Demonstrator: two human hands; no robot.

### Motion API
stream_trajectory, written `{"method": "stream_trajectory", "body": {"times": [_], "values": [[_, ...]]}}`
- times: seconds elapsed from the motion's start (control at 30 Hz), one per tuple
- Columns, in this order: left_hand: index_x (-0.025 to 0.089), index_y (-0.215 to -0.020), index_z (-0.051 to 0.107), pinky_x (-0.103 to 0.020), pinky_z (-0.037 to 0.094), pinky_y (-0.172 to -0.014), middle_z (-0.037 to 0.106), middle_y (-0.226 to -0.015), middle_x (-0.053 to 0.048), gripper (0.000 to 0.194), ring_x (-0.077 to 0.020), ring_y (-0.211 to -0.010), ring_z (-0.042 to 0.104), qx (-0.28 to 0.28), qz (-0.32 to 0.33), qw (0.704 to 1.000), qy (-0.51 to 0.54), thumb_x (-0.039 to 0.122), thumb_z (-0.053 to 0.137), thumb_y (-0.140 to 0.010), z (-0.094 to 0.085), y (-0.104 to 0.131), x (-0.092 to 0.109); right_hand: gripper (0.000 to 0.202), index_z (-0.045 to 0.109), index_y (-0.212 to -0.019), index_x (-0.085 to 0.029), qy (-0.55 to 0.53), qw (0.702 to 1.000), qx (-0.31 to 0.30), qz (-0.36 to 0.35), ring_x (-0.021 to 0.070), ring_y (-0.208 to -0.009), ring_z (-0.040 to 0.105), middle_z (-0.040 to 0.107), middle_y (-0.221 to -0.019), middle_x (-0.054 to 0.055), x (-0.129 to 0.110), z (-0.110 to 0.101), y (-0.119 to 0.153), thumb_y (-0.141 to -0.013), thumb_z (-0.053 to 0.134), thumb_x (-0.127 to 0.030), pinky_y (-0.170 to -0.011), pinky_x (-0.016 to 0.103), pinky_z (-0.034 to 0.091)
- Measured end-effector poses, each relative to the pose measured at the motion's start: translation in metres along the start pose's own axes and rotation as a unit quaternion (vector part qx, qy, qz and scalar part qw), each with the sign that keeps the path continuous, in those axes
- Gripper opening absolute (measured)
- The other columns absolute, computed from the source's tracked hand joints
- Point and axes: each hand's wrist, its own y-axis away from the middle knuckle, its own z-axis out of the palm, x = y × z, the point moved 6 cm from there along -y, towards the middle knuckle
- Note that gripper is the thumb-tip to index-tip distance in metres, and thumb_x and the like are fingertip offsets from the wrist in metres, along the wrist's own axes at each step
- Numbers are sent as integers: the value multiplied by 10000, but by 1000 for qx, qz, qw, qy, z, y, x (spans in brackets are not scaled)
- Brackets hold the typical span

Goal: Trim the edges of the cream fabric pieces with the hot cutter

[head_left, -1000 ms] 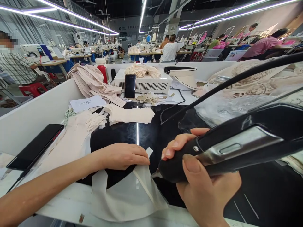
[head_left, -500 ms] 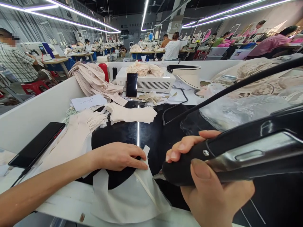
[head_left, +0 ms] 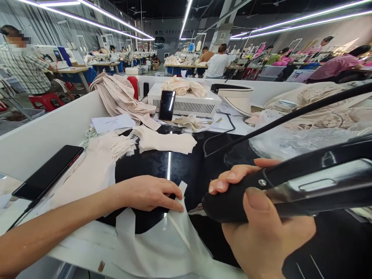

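My left hand [head_left: 154, 193] lies over a pale fabric piece [head_left: 151, 248], thumb and index finger closed on its narrow upper end. A thin raised strip runs along this cloth, which curves down over the table's front edge. In my right hand [head_left: 255, 232] is a black corded hand tool [head_left: 226, 205] with a silver inset along its side. Its small pointed metal tip faces left, close beside the fabric's right edge; contact is hard to tell. Above my left hand sits a stack of cream fabric pieces [head_left: 167, 141] on the black tabletop [head_left: 145, 166].
More cream pieces [head_left: 93, 166] and a dark phone [head_left: 49, 170] lie at left. Behind stand a second phone [head_left: 167, 105], a white vented box [head_left: 186, 104] and a red thread cone [head_left: 133, 87]. The black cord [head_left: 290, 116] crosses before clear plastic [head_left: 302, 135]. People sit at machines beyond.
The whole view has shifted slightly, so the scene sits further right. My right hand and the tool have turned and risen a little. My left hand keeps its hold on the fabric.
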Motion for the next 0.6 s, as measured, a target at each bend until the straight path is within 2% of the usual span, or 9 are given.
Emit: {"method": "stream_trajectory", "body": {"times": [0.2, 0.37, 0.6], "values": [[250, -1322, 753, -279, 567, -1069, 713, -1411, -101, 470, -229, -1288, 693, 7, -6, 1000, 6, -16, 521, -1012, 0, -3, 4, 343, 713, -1119, -288, 14, 1000, -17, 3, 157, -615, 689, 717, -808, -36, 0, 1, 1, -871, 933, -379, -601, 311, 624], [247, -1360, 745, -277, 551, -1091, 696, -1435, -103, 495, -234, -1341, 665, -12, -14, 1000, -2, -14, 505, -1014, 4, -2, 4, 377, 695, -1093, -287, 10, 1000, -12, -5, 157, -602, 675, 697, -799, -52, -1, 4, -5, -834, 949, -387, -578, 311, 609], [241, -1340, 754, -259, 568, -1047, 703, -1396, -110, 494, -227, -1317, 670, 19, 0, 1000, -15, -25, 504, -1007, 3, -1, 0, 363, 675, -1105, -278, 32, 999, -14, -16, 175, -587, 673, 708, -794, -38, 9, 10, -9, -858, 923, -375, -588, 344, 599]]}}
